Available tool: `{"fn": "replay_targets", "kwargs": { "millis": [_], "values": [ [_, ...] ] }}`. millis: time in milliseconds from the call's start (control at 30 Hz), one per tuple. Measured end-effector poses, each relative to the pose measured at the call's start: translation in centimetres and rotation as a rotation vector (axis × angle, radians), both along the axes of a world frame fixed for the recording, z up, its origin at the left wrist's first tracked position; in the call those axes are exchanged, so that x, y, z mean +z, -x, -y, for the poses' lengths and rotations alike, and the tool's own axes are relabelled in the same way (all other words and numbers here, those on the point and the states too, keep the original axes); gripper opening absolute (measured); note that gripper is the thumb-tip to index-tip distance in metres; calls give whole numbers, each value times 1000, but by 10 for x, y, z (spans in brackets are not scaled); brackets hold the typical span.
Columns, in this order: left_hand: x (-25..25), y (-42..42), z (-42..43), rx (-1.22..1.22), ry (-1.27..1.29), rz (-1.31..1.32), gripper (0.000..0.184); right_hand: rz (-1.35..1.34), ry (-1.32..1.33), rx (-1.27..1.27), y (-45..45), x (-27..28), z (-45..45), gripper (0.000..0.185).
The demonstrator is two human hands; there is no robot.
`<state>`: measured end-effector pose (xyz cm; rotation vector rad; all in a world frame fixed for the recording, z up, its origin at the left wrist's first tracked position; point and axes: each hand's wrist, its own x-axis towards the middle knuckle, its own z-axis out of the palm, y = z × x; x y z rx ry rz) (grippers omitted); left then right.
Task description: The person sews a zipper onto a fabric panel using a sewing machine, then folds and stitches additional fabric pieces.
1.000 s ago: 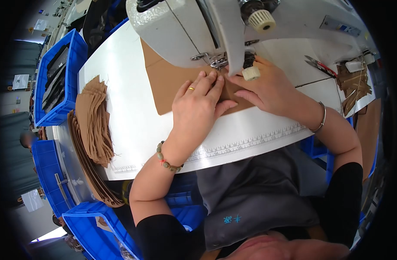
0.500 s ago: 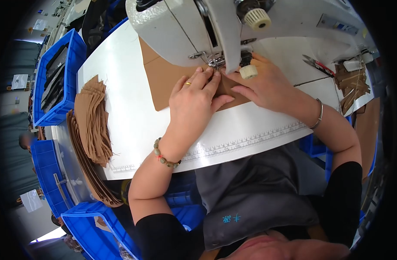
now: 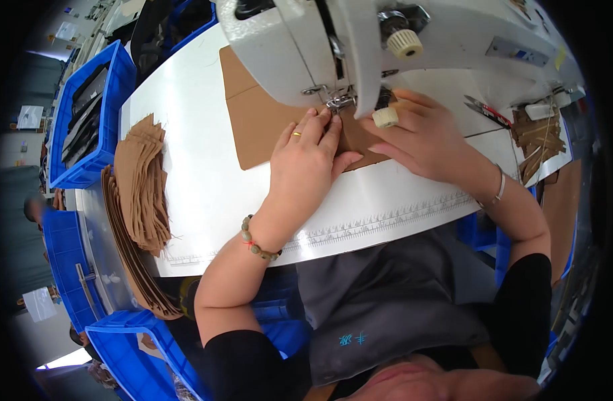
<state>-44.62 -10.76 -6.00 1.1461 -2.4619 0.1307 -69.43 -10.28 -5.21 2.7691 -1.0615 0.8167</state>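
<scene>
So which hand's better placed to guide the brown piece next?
Probably the left hand: it lies over the brown piece, fingertips close to the presser foot. The right hand sits farther right, partly hidden by the pale knob.

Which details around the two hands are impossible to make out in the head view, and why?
All in the head view:
1. The right hand: partly hidden by the cream knob.
2. The brown piece: partly covered by the sewing machine and left hand.
3. The sewing machine's top: cut off by the upper edge.
4. The ruler strip's numbers: too small.
</scene>
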Motion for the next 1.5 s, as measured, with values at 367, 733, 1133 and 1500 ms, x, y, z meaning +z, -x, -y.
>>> {"fn": "replay_targets", "kwargs": {
  "millis": [367, 733, 1133, 1500],
  "values": [
    [-3, 3, -6, 10, -8, -33, 60, 749, 332, -1009, 403, 102, 14, 28],
    [-3, 4, -5, 31, -16, -21, 61, 1199, 13, -944, 532, 43, 11, 47],
    [-4, 4, -5, 38, 0, -37, 59, 1109, 206, -949, 491, 41, 10, 48],
    [-4, 3, -3, 18, -47, -21, 62, 1276, -323, -963, 487, 117, 43, 42]
  ]
}}
